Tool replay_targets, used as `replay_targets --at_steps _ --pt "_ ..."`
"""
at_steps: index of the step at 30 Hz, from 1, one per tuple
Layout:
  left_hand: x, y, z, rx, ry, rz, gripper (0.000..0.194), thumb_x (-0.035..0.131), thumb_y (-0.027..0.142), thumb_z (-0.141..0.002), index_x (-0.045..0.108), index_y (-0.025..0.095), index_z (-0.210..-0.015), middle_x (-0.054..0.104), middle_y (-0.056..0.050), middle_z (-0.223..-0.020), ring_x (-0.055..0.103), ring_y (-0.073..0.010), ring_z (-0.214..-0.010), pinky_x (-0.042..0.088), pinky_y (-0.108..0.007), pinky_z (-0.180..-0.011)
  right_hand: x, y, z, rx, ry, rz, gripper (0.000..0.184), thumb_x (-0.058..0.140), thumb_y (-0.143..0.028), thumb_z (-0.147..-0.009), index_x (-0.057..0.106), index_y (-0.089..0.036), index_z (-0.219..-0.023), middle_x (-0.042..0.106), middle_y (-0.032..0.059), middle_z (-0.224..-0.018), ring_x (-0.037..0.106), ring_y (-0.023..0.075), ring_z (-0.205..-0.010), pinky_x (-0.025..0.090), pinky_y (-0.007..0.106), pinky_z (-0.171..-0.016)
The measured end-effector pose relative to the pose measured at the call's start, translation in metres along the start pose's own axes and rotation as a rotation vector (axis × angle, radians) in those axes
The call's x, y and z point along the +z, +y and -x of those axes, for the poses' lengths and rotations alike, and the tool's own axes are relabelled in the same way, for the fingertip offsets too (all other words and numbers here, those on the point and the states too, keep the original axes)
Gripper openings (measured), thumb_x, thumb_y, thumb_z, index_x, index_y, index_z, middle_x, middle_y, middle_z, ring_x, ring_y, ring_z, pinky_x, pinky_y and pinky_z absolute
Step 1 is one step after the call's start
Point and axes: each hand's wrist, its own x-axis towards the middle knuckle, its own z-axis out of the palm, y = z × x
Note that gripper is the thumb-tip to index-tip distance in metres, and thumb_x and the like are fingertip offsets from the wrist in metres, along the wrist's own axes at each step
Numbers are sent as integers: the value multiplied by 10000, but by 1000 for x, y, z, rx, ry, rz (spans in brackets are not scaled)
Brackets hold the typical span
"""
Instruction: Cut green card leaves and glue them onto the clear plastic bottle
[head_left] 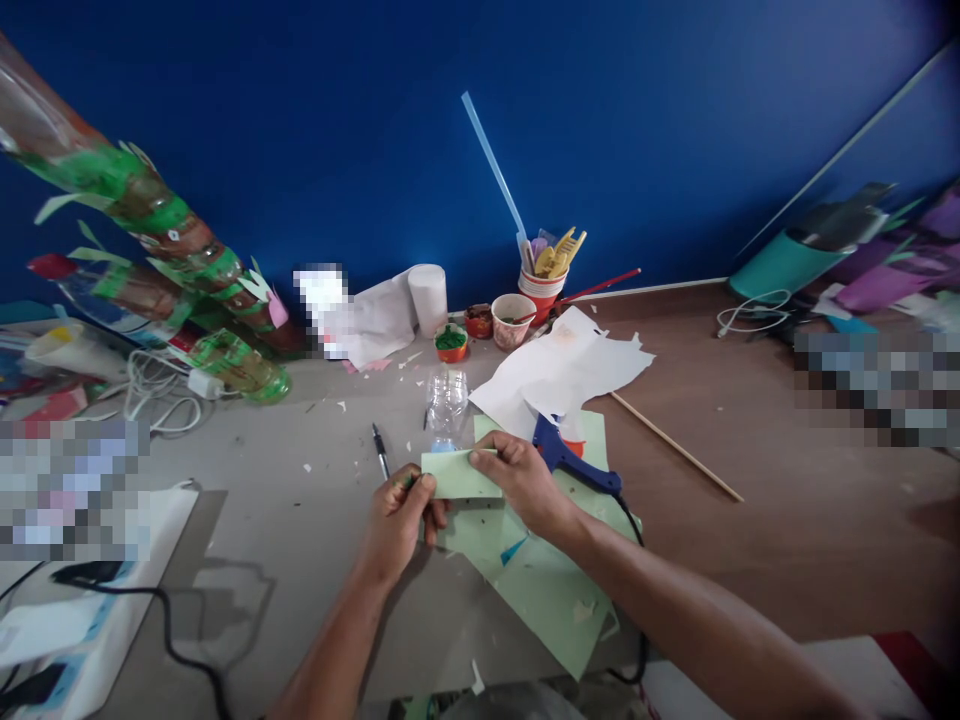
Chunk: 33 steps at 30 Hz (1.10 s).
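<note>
Between my two hands, a small strip of light green paper [459, 476] is held up over the table. My left hand [405, 508] pinches its left end between thumb and fingers. At the other end, my right hand [523, 478] grips its upper right edge. Below lie larger light green paper sheets [555, 600] with a blue scrap [514, 551] on them. Just beyond my right hand rests a blue glue gun [581, 463], partly over the sheets. A clear plastic bottle [448, 402] lies behind the strip, and a pen [380, 450] sits left of it.
Torn white paper [566, 365] and a wooden stick [679, 447] lie at right. Paint cups [451, 345] and a cup of plastic cutlery [541, 290] stand by the blue wall. Painted bottle stems [217, 275] lean at left. A black cable [169, 620] crosses the front left.
</note>
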Motion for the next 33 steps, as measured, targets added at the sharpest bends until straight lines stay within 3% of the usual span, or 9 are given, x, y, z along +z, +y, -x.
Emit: replay_targets --at_steps 5,9,13,19,24,29,33 --pt "-1 1 2 -14 -48 -2 356 525 441 -859 522 161 -639 580 20 -489 455 -59 -319 342 -178 -360 -8 -5 0 -1 -99 -67 283 643 -441 -722 559 -171 -738 519 -27 -589 454 104 -535 353 230 -524" --pt "0 4 4 -24 -108 -31 353 534 448 -851 491 170 -637 567 29 -479 458 -65 -321 343 -182 -362 -13 -14 1 -72 -245 143 249 616 -405 -759 606 -156 -772 568 -1 -692 494 122 -644 377 237 -597" --pt "0 3 6 -29 -136 -92 376 524 465 -851 438 184 -617 549 34 -485 442 -67 -333 331 -186 -367 -9 -16 3 -109 -165 362 217 573 -315 -771 546 -161 -619 500 -26 -608 440 106 -610 351 229 -591" --pt "-5 3 2 113 -95 -143 422 472 541 -854 514 168 -663 439 41 -510 362 -73 -416 277 -202 -412 -8 -14 3 -126 -161 356 204 562 -307 -770 544 -164 -626 477 -32 -602 425 100 -597 338 217 -564" --pt "-5 5 -2 222 -111 -128 379 525 526 -829 570 157 -756 481 1 -674 424 -114 -596 337 -229 -539 -4 -11 8 -165 -221 371 192 556 -272 -775 545 -155 -624 478 -30 -602 428 97 -606 333 212 -568" --pt "-4 -5 -2 108 -58 -71 335 595 424 -815 498 163 -628 370 38 -601 332 -86 -549 286 -210 -508 2 -7 12 -177 -247 395 207 556 -265 -765 504 -160 -595 434 -39 -585 411 94 -605 318 213 -564" --pt "-5 -9 -3 -12 45 99 342 656 423 -760 476 166 -622 345 54 -570 303 -70 -508 257 -198 -469 1 -10 11 -135 -252 388 302 558 -317 -776 401 -177 -561 345 -51 -566 348 83 -574 279 214 -529"
